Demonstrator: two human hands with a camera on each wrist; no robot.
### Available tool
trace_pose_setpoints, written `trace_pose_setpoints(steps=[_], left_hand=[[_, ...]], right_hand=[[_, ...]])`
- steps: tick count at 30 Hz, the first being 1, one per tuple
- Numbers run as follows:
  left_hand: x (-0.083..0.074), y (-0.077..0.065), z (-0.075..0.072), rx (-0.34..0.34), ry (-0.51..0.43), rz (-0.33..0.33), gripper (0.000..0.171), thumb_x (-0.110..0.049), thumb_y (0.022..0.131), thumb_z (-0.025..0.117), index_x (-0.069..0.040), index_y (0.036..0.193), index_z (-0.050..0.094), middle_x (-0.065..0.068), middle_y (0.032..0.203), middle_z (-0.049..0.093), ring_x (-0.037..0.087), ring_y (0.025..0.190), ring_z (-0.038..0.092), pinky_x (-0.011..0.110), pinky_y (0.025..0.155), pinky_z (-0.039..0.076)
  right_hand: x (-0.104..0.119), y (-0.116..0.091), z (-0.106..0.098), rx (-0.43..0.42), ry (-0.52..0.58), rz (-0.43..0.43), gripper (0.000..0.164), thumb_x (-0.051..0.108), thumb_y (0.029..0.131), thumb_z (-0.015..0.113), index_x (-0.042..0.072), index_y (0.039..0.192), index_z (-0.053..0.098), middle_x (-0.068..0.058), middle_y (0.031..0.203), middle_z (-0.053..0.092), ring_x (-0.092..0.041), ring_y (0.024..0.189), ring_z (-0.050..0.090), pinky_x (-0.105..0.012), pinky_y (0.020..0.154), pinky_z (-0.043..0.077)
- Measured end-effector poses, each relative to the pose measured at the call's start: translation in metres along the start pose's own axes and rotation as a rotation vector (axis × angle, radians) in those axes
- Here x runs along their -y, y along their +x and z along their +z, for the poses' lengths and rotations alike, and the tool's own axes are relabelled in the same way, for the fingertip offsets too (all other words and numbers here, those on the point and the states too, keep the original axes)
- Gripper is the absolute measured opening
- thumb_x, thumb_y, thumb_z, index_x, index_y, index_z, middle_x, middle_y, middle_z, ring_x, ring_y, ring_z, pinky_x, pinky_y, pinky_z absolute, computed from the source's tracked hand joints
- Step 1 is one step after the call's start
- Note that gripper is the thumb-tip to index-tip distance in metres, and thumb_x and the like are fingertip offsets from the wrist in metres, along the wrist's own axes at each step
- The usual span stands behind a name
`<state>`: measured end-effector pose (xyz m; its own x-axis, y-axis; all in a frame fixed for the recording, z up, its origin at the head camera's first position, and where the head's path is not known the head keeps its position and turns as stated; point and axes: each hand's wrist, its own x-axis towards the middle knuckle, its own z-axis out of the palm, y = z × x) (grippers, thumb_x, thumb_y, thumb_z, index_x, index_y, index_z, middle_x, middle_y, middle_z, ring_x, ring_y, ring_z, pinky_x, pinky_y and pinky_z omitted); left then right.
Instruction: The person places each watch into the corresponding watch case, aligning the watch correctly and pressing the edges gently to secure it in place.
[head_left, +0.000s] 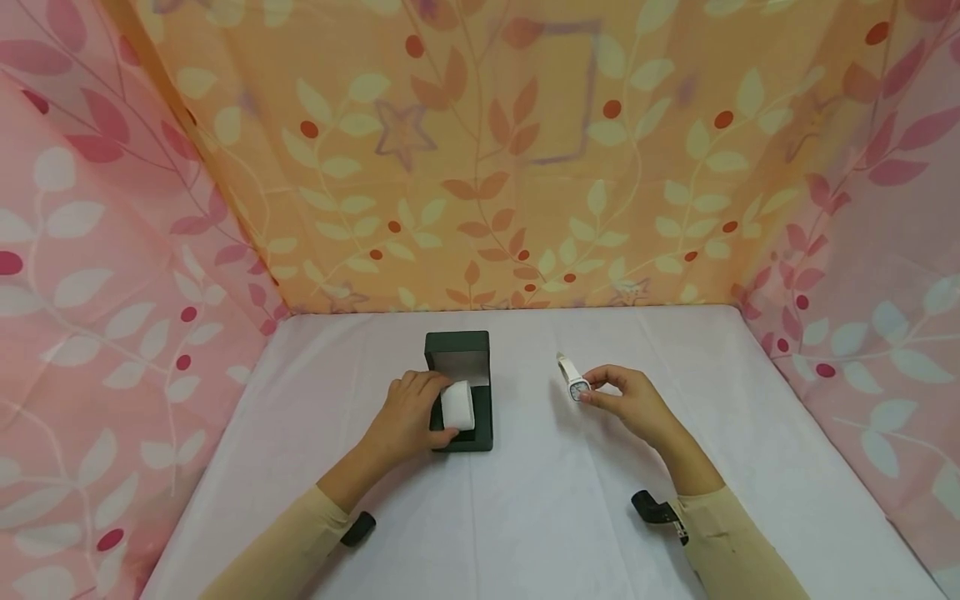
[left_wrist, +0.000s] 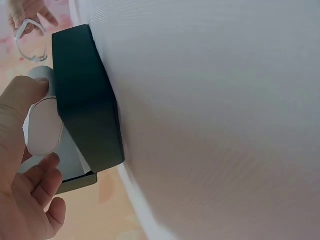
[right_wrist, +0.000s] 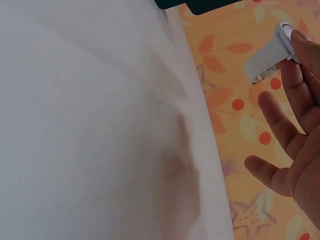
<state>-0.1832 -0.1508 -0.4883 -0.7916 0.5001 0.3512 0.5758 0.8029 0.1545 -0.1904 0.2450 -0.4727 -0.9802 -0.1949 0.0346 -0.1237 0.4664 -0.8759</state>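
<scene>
One watch (head_left: 577, 386) in right hand (head_left: 632, 403), well apart from box (head_left: 487, 417) edge.

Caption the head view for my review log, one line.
Left hand grips a white cushion at an open green box; right hand holds a white watch.

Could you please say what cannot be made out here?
Time on the watch: too small, head view.
Floor of the box: partly hidden by the cushion, head view.
Most of the box: cut by the top edge, right wrist view.
Part of left hand: cut by the left edge, left wrist view.
</scene>
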Motion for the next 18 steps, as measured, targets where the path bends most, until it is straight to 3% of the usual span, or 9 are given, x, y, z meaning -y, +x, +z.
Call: trace_pose_setpoints(steps=[3,12,18], left_hand=[[0.000,0.001,-0.003,-0.002,-0.002,-0.002,0.076,-0.050,0.075,0.087,-0.012,0.134,0.057,0.004,0.128,0.062,0.025,0.115,0.053,0.044,0.089,0.041],[-0.006,0.006,-0.016,-0.037,-0.025,0.009,0.081,-0.048,0.075,0.088,-0.007,0.137,0.057,0.006,0.130,0.063,0.026,0.115,0.054,0.044,0.088,0.042],[-0.011,0.007,-0.025,-0.049,-0.070,0.025,0.079,-0.049,0.077,0.087,-0.010,0.138,0.056,0.003,0.131,0.063,0.025,0.117,0.053,0.043,0.091,0.041]], right_hand=[[0.002,0.000,0.001,0.000,0.001,0.006,0.035,0.034,0.084,0.085,0.012,0.108,0.074,-0.004,0.104,0.072,-0.027,0.114,0.056,-0.052,0.101,0.041],[0.011,-0.002,0.004,-0.007,0.039,-0.007,0.034,0.032,0.085,0.084,0.009,0.108,0.073,-0.005,0.105,0.073,-0.029,0.120,0.055,-0.057,0.106,0.039],[0.027,-0.007,0.007,0.000,0.086,-0.032,0.033,0.029,0.087,0.083,0.010,0.110,0.073,-0.006,0.105,0.074,-0.028,0.123,0.055,-0.059,0.108,0.038]])
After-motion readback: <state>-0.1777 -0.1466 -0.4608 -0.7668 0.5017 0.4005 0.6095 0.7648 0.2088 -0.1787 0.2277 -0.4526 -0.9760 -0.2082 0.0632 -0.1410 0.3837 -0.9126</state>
